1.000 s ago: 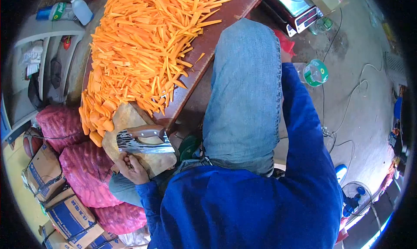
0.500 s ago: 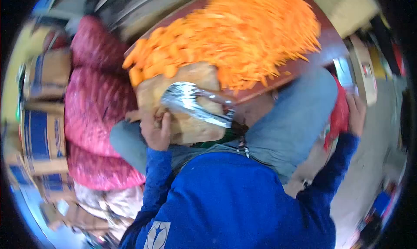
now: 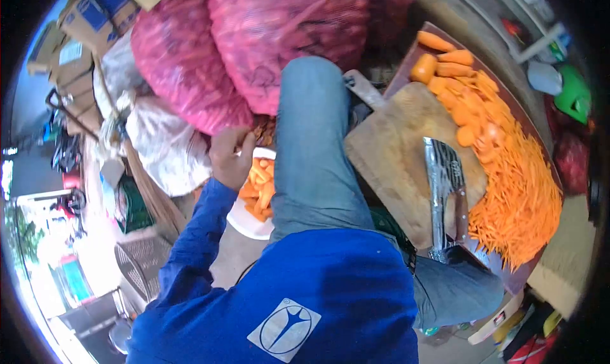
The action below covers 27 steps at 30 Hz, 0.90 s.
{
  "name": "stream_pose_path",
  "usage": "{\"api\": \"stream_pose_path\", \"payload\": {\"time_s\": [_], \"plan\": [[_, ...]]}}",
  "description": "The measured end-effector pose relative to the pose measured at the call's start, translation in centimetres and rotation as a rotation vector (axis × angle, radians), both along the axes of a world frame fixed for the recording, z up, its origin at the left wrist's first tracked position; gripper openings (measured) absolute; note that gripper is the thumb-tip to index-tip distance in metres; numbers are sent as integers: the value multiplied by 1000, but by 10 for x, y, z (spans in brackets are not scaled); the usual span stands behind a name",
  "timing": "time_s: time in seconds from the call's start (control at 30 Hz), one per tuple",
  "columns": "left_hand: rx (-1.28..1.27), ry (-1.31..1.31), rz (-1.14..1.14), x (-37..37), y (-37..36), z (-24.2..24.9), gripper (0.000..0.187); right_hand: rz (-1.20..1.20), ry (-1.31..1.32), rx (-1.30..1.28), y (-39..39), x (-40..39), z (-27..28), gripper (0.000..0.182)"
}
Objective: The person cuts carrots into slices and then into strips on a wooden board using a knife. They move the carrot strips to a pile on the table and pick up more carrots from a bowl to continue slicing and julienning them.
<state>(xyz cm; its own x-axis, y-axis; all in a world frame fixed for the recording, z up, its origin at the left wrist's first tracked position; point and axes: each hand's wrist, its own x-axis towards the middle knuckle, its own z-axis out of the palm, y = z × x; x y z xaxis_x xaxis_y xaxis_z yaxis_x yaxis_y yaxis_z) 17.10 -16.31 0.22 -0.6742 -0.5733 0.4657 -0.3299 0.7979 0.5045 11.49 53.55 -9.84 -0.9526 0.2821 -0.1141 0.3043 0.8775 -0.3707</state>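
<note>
My left hand (image 3: 230,155) is over the upper left edge of a white tub (image 3: 246,227). Its fingers are curled in, its thumb stands a little apart, and no object shows in it. Inside the tub lie peeled carrot pieces (image 3: 259,189). My right hand is out of sight. Across my right leg, a wooden cutting board (image 3: 394,154) carries a wide-bladed knife (image 3: 443,173) lying flat. Beyond the board, sliced carrots (image 3: 467,113) and a heap of shredded carrot (image 3: 518,199) cover a dark red board.
Pink mesh sacks (image 3: 286,33) stand beyond my left knee. Beside them are white sacks (image 3: 159,141) and cardboard boxes (image 3: 86,21). A flat metal tool (image 3: 363,87) juts from behind the cutting board. A green container (image 3: 574,97) is at the far right.
My view has swung left, bringing the white tub into sight. My left hand has left the cutting board for the tub. My right hand has gone out of view. The knife still lies on the board.
</note>
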Motion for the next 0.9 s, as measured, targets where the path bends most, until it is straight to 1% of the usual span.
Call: {"api": "stream_pose_path", "payload": {"time_s": [0.03, 0.07, 0.1, 0.13, 0.17, 0.2, 0.23, 0.27, 0.33, 0.43, 0.47, 0.57, 0.73, 0.9], "plan": [[81, -81, 17, 32, 5, -20, 14, 38, -3, -3, -10, -11, 6, 38], [251, -184, 55, 69, 15, -45, 13, 79, -4, -8, -20, -21, 12, 38], [316, -283, 121, 104, 33, -73, 10, 111, -5, -13, -28, -30, 15, 38], [472, -417, 130, 166, 38, -140, 9, 149, -9, -17, -39, -39, 18, 38], [485, -720, 149, 201, 68, -157, 10, 180, -10, -26, -47, -47, 19, 38], [636, -796, -12, 239, 92, -175, 21, 206, -8, -33, -55, -54, 19, 38], [895, -963, 5, 279, 118, -210, 32, 231, -8, -35, -60, -60, 22, 38], [908, -960, -88, 310, 150, -224, 37, 252, -12, -36, -66, -65, 23, 38], [1019, -1084, -134, 337, 198, -226, 37, 279, -11, -44, -74, -74, 24, 38], [1143, -1192, -116, 362, 245, -223, 37, 299, -8, -44, -82, -80, 26, 38], [1158, -1202, -104, 359, 249, -221, 37, 308, -3, -44, -99, -86, 40, 38], [1184, -1210, -81, 357, 248, -225, 37, 327, 3, -44, -85, -87, 26, 38], [1172, -1203, -59, 349, 237, -226, 37, 354, -7, -46, -92, -89, 35, 38], [1157, -1224, -88, 335, 221, -228, 36, 346, -3, -45, -89, -81, 35, 37]]}}
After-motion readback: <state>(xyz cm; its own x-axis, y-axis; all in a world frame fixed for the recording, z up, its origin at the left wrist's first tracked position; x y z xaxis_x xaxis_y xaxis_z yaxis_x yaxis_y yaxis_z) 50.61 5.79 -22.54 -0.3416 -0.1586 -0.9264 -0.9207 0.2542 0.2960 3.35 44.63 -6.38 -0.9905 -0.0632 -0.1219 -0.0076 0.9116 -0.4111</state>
